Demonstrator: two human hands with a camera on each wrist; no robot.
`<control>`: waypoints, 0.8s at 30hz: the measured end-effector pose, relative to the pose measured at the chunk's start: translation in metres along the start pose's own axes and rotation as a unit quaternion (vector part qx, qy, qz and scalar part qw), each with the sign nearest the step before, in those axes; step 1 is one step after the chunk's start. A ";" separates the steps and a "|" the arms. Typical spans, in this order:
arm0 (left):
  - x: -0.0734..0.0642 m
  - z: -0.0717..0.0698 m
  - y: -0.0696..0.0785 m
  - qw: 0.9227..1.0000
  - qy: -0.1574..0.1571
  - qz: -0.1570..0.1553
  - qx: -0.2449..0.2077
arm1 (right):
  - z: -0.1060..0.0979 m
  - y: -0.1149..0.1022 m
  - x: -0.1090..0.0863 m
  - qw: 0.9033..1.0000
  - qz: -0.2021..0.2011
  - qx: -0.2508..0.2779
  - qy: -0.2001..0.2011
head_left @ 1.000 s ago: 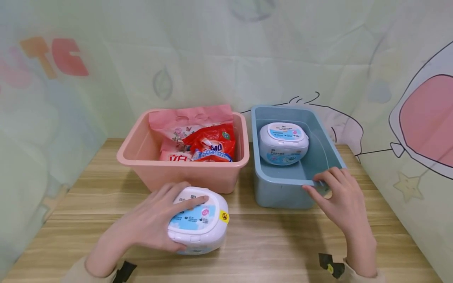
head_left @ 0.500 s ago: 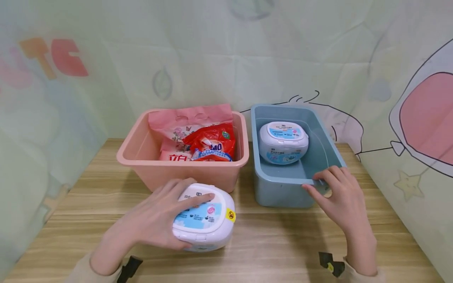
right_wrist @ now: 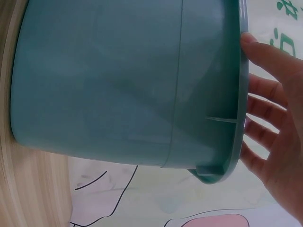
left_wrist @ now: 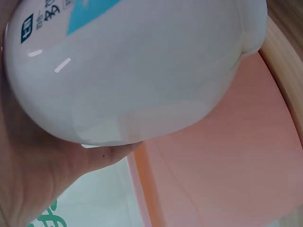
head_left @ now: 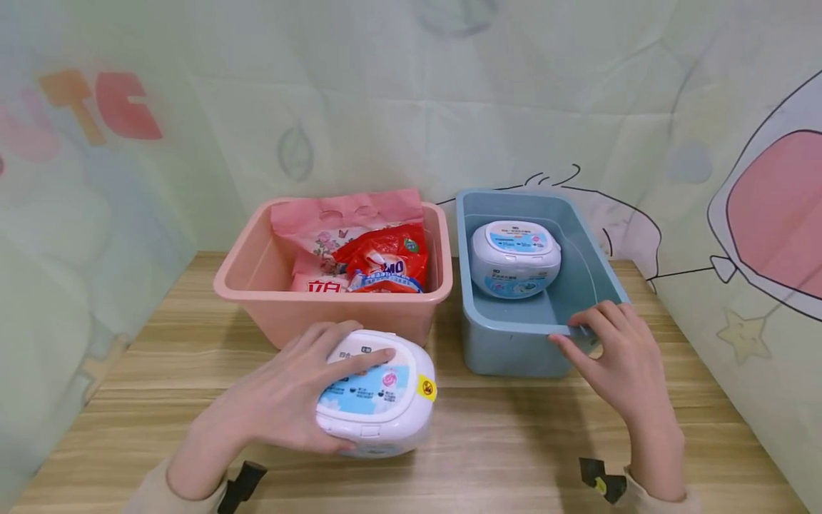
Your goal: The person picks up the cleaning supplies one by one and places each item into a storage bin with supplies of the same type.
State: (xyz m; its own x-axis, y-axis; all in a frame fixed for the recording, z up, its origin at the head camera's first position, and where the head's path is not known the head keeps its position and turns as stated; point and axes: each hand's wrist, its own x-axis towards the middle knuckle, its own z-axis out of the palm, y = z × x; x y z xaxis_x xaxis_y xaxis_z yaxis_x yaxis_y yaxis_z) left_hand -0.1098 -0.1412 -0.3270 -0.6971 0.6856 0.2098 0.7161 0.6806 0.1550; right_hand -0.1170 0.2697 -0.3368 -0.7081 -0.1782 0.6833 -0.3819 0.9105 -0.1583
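Observation:
My left hand [head_left: 276,396] grips a rounded white plastic tub [head_left: 411,421], with a blue and white lid label and a yellow sticker on its side. The fingers reach over the lid and the thumb presses the near side. Held in front of the pink bin [head_left: 257,314], the tub looks slightly tilted. In the left wrist view, the white tub [left_wrist: 142,71] fills the upper part. At the front right corner of the blue bin [head_left: 514,350], my right hand [head_left: 623,360] pinches the rim between thumb and fingers. A similar white tub [head_left: 514,275] sits inside that blue bin.
The pink bin holds a pink floral bag [head_left: 359,207] and a red detergent bag [head_left: 411,250]. Both bins stand at the back of the wood-grain table [head_left: 501,450]. A printed curtain [head_left: 359,121] closes off the back and sides.
The left hand has carried the white tub a little to the right and slightly toward the bins. My right hand stays at the blue bin's rim.

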 end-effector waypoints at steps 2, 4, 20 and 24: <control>0.001 -0.001 0.001 1.000 0.000 0.000 -0.005 | 0.000 0.000 0.000 1.000 0.000 0.000 0.000; 0.002 -0.002 0.003 1.000 0.001 0.000 -0.006 | 0.000 0.000 0.000 1.000 -0.001 0.000 0.001; 0.007 -0.008 0.007 0.999 0.031 0.020 0.015 | 0.000 0.001 0.000 1.000 -0.012 0.006 0.006; 0.009 -0.010 0.007 0.999 0.034 0.024 0.015 | 0.000 0.000 0.000 1.000 -0.013 0.006 0.009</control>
State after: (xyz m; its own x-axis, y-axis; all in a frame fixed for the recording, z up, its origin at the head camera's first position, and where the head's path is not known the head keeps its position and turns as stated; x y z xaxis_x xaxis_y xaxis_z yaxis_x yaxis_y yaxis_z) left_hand -0.1108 -0.1333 -0.3142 -0.6569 0.6996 0.2811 0.7467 0.6553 0.1141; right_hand -0.1172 0.2702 -0.3367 -0.6876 -0.1950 0.6994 -0.4072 0.9011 -0.1491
